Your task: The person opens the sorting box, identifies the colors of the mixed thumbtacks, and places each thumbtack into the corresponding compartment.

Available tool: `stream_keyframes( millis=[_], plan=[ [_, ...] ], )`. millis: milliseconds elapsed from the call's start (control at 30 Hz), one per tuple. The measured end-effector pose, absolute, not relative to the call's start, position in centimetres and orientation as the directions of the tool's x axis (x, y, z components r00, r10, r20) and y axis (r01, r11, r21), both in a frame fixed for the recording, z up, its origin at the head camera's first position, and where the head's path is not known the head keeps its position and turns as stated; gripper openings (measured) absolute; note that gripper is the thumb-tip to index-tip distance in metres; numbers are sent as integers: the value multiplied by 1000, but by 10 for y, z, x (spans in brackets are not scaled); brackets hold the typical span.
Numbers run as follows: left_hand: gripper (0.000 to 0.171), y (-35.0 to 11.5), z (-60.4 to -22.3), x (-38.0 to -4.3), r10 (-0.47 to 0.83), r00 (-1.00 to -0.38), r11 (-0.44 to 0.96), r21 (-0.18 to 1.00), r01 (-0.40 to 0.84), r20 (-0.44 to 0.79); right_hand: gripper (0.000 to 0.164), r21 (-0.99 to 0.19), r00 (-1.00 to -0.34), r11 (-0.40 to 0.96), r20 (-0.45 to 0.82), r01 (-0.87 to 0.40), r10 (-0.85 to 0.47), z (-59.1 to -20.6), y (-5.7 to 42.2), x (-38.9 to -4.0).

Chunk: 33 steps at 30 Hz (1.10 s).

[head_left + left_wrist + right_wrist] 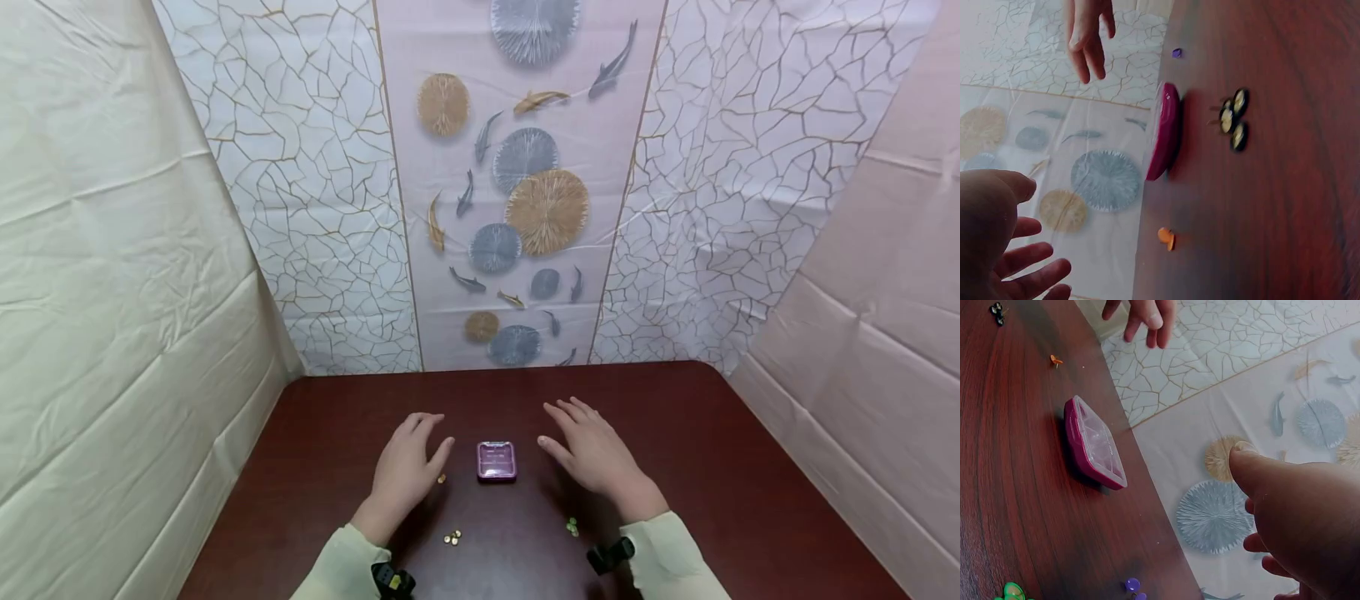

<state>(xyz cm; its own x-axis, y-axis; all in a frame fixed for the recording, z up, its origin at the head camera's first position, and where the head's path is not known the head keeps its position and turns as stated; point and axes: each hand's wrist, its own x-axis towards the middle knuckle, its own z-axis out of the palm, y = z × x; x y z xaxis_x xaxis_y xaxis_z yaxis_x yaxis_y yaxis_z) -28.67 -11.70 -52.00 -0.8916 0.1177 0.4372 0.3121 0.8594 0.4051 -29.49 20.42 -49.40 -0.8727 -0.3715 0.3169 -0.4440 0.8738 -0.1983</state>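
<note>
A small magenta case (497, 461) with a clear lid lies closed on the table between the two hands. To its left, the left hand (401, 468) hovers with spread, relaxed fingers, holding nothing. The right hand (596, 456) hangs to the right of the case, thumb apart from its fingers, also holding nothing. Beneath the left hand's thumb side lies an orange pin (1055, 360). Several black-rimmed, gold-centred pins (1240, 135) sit in a group toward the front left. Green pins (1014, 590) cluster near the right wrist, and purple pins (1132, 585) lie right of the case.
The dark red-brown wooden table (360, 400) has rounded far corners. A patterned cloth (517, 292) hangs behind it, with plain pale cloths (135, 333) at both sides. Black bands (393, 581) go round both wrists, below pale green sleeves.
</note>
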Motion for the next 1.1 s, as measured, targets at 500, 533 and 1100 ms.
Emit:
stream_keyframes(
  millis=[500,533,1100],
  plan=[
    [78,-94,-539,-297,316,-920,813,434,388,230,59,-282,-886,841,193,-461,-421,-501,178,-301],
    [82,-93,-540,-299,330,-921,806,446,389,207,59,-291,-880,831,181,-474,-439,-504,176,-302],
    [94,-77,-548,-315,380,-905,779,461,424,190,59,-269,-803,757,177,-595,-568,-527,150,-312]
  ],
)
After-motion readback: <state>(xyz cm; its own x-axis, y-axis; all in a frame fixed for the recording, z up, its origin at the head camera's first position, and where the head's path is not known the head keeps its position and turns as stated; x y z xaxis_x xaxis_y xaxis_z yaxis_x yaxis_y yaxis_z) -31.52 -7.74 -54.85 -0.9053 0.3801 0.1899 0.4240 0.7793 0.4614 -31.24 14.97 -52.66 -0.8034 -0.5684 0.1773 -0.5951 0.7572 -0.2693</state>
